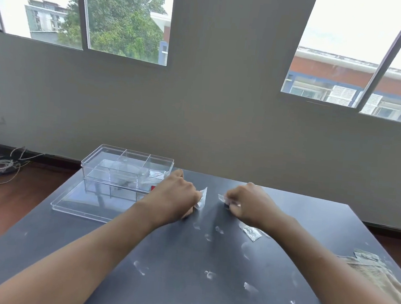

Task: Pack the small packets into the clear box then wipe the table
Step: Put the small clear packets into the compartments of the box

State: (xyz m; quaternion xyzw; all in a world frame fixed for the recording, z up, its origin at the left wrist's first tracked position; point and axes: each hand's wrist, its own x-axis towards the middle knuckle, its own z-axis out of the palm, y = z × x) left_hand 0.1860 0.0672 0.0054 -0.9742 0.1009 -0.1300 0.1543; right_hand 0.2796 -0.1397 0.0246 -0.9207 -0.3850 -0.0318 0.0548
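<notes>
Three small crinkly packets show: the left hand (178,195) pinches one packet (202,198), the right hand (248,205) pinches a second packet (222,198), and a third packet (251,232) lies flat on the dark, white-smudged worktop (111,253). One clear box (126,169), rectangular with dividers, stands on its flat lid (87,201) at the far left, and one beige cloth (379,272) lies rumpled at the right edge.

Both hands (174,196) (250,204) curled, arms outstretched.
</notes>
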